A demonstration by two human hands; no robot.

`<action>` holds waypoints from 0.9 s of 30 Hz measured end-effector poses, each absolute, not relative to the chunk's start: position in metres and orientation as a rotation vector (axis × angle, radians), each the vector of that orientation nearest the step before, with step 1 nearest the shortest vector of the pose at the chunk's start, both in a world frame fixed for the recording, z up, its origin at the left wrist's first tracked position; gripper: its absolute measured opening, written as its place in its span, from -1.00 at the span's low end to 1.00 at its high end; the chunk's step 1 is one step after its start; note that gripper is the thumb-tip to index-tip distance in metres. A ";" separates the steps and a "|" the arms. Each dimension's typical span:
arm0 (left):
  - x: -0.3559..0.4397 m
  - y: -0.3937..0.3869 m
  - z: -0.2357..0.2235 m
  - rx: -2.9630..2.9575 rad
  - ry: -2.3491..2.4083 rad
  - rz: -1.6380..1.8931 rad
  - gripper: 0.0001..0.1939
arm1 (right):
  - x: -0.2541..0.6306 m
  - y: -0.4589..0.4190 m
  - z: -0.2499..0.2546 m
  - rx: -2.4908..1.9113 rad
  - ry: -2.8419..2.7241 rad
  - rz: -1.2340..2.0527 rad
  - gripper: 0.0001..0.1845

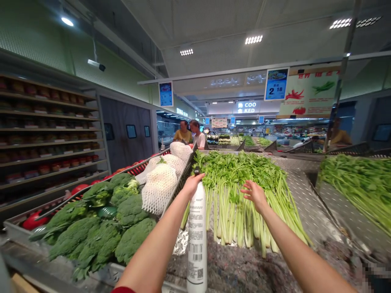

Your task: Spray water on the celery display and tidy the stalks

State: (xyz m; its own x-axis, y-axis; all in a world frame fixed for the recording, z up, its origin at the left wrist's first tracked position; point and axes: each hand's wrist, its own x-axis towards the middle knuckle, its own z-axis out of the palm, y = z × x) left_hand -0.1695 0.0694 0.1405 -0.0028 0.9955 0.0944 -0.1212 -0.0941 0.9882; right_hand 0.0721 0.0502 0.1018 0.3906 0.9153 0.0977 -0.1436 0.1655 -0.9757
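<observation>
In my left hand (192,185) is a tall white spray bottle (197,236) with a black top and printed label, held upright by its neck. My fingers wrap round the top, so much of the nozzle is hidden. To the right, my right hand (255,194) hovers over the celery (227,215), fingers apart and holding nothing. The celery lies in a wide row, leaves toward the back and pale stalk ends toward me. Whether my right fingertips touch the leaves I cannot tell.
Broccoli (100,228) fills a crate at left, beside produce in white foam netting (160,183). A grey patterned cloth (235,268) lines the front of the metal shelf (297,195). A mirror (360,175) stands at right. Two people (189,132) are beyond the crates.
</observation>
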 end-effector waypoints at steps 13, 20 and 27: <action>-0.161 0.059 0.163 1.237 0.964 1.164 -0.59 | 0.084 0.035 0.123 -1.040 -0.840 0.855 -0.61; -0.160 0.046 0.164 1.192 0.982 1.156 -0.72 | 0.091 0.031 0.127 -0.957 -0.820 0.840 -0.59; -0.167 0.039 0.163 1.268 0.993 1.301 -0.75 | 0.084 0.025 0.133 -0.941 -0.820 0.846 -0.61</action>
